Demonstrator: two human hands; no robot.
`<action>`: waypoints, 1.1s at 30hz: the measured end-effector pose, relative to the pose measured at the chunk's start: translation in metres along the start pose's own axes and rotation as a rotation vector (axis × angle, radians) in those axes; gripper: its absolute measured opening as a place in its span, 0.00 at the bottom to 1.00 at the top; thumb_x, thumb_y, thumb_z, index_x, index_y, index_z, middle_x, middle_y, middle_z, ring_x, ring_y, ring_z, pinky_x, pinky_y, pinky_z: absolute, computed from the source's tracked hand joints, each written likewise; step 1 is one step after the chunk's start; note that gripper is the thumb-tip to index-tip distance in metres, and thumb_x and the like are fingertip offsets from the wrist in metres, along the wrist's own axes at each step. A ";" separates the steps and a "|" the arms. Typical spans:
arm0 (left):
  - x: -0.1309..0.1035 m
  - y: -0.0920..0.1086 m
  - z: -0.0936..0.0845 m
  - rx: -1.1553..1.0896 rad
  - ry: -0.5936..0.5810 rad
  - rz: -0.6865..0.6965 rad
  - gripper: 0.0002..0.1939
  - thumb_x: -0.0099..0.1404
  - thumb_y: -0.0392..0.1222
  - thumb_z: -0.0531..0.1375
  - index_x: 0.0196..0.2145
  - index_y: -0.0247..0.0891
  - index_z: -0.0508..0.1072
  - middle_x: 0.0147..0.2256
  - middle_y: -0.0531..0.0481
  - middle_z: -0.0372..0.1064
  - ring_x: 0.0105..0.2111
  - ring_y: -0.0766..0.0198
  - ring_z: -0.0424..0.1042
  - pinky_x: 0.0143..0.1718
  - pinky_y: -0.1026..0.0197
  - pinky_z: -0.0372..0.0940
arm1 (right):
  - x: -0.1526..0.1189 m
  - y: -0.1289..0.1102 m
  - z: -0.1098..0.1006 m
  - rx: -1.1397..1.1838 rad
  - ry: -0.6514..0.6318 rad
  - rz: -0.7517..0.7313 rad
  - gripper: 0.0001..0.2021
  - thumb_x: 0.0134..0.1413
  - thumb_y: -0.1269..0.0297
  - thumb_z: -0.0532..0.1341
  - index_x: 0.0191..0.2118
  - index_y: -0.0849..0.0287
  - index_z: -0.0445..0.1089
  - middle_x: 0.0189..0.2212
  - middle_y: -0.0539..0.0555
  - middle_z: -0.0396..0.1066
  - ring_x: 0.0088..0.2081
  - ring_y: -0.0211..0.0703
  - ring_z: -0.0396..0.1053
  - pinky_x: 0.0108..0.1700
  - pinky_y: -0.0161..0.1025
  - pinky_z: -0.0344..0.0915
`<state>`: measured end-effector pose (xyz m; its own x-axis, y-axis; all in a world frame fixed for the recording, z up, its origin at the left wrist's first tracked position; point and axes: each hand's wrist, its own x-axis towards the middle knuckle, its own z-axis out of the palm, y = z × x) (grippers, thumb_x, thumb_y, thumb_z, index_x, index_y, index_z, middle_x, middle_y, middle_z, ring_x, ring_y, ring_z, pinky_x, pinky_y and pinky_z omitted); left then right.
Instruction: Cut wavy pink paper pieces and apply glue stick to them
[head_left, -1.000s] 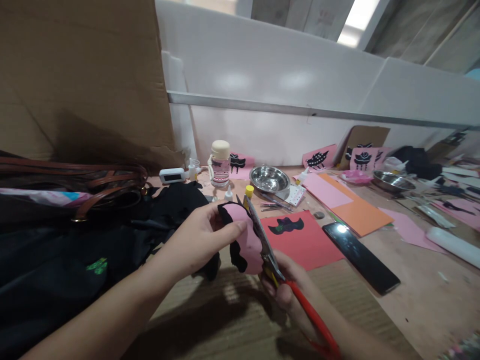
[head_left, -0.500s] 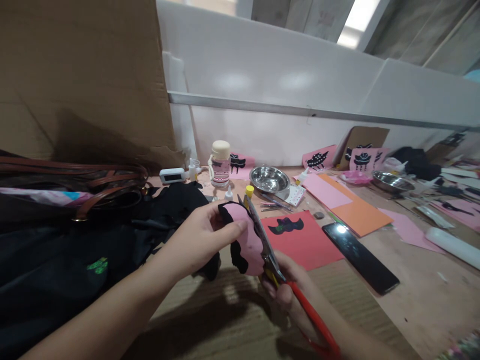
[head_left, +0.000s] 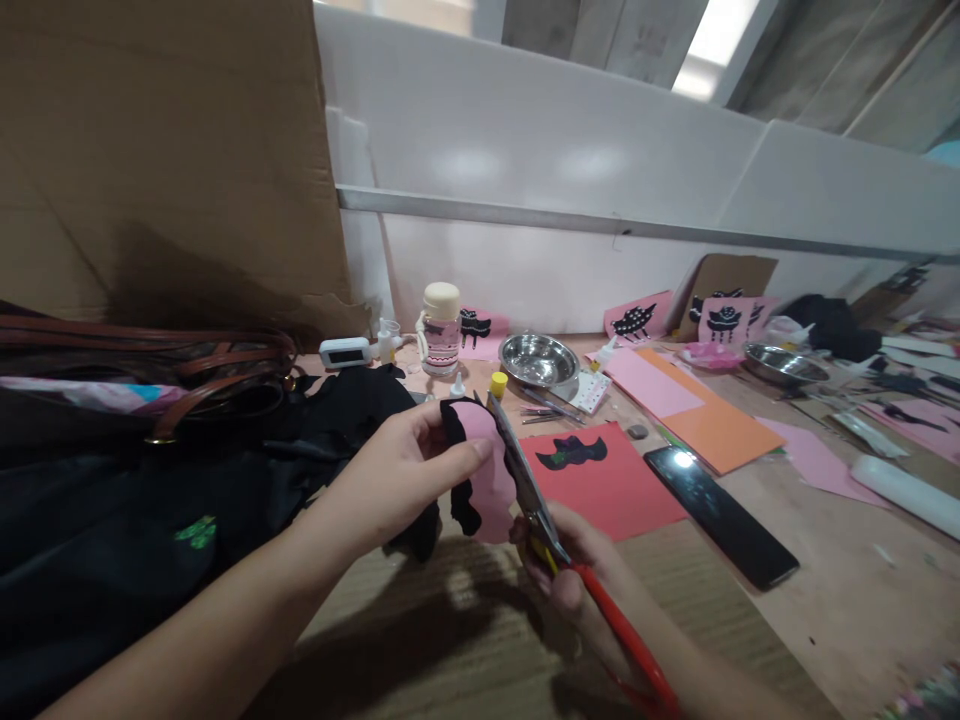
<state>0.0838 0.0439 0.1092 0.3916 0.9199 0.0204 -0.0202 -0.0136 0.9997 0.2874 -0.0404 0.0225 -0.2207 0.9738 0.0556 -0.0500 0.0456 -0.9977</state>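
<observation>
Between its thumb and fingers, my left hand [head_left: 431, 465] pinches a pink paper piece [head_left: 491, 490] backed with black material along its left edge. My right hand [head_left: 574, 580] is wrapped round red-handled scissors [head_left: 622, 625]. The scissor blades lie along the right edge of the pink piece and point up and away from me. Behind my right hand, a red sheet [head_left: 622, 490] lies flat with a dark wavy shape [head_left: 572, 452] on it.
A black phone [head_left: 720, 515] and orange paper [head_left: 720, 420] lie to the right. Farther back stand a metal bowl [head_left: 538, 358], a cream-lidded bottle [head_left: 441, 330] and a yellow-capped bottle [head_left: 498, 384]. Black cloth [head_left: 337, 420] and a brown-strapped bag [head_left: 172, 410] are at the left.
The pink and black piece has turned and shifted slightly against the blades, its lower end now a little higher and more to the left. Both hands hold nearly the same place.
</observation>
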 end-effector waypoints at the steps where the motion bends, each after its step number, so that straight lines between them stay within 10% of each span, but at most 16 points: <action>1: 0.000 0.000 0.000 -0.002 -0.004 0.000 0.11 0.60 0.47 0.70 0.30 0.40 0.74 0.31 0.51 0.79 0.33 0.59 0.79 0.37 0.62 0.72 | -0.001 -0.003 0.001 -0.002 0.005 0.008 0.34 0.49 0.27 0.67 0.44 0.56 0.73 0.27 0.47 0.61 0.27 0.38 0.54 0.30 0.37 0.51; 33: -0.001 -0.010 -0.001 0.088 -0.012 0.075 0.10 0.66 0.47 0.67 0.33 0.39 0.75 0.31 0.55 0.75 0.31 0.66 0.73 0.35 0.65 0.67 | -0.001 -0.001 -0.002 0.020 -0.091 -0.007 0.36 0.50 0.25 0.63 0.50 0.53 0.71 0.28 0.46 0.57 0.28 0.39 0.51 0.29 0.36 0.49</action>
<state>0.0833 0.0438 0.0989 0.4030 0.9103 0.0948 0.0309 -0.1170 0.9926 0.2891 -0.0407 0.0231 -0.3077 0.9492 0.0664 -0.0709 0.0467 -0.9964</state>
